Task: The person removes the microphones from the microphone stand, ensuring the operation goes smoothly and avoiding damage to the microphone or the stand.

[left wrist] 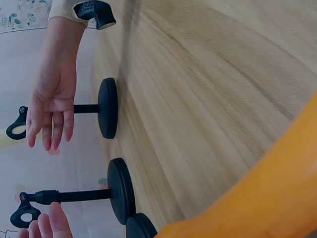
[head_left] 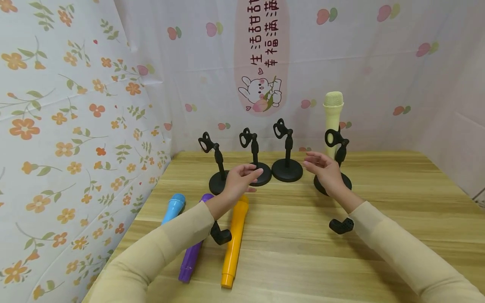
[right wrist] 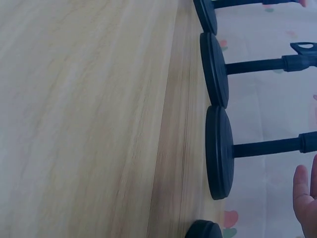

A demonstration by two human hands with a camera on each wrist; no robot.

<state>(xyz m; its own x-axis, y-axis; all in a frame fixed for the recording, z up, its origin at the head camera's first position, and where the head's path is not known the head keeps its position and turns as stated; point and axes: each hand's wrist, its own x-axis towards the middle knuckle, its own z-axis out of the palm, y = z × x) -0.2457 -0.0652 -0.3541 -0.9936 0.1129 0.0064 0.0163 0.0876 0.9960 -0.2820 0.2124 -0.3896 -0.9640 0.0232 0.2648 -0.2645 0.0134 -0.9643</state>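
My left hand [head_left: 238, 183] is over the table with loosely bent fingers and nothing in them, in front of a black microphone stand [head_left: 254, 147]. Its fingertips [left wrist: 58, 218] show low in the left wrist view. To the right, my empty right hand [head_left: 325, 169] extends beside another black microphone stand [head_left: 342, 153]; in the left wrist view its fingers point downward. A pale yellow microphone [head_left: 334, 110] is upright at that stand, overlapping its clip in the head view. Below my left hand lies an orange microphone [head_left: 235, 240], with a purple microphone [head_left: 192, 254] partly hidden by my forearm.
Two more black microphone stands stand at the back, one at the left [head_left: 219, 162] and one near the middle [head_left: 288, 147], their clips holding nothing. A light blue microphone [head_left: 175, 206] lies left of the purple one. Patterned cloth [head_left: 204, 84] hangs behind the wooden table [head_left: 295, 252].
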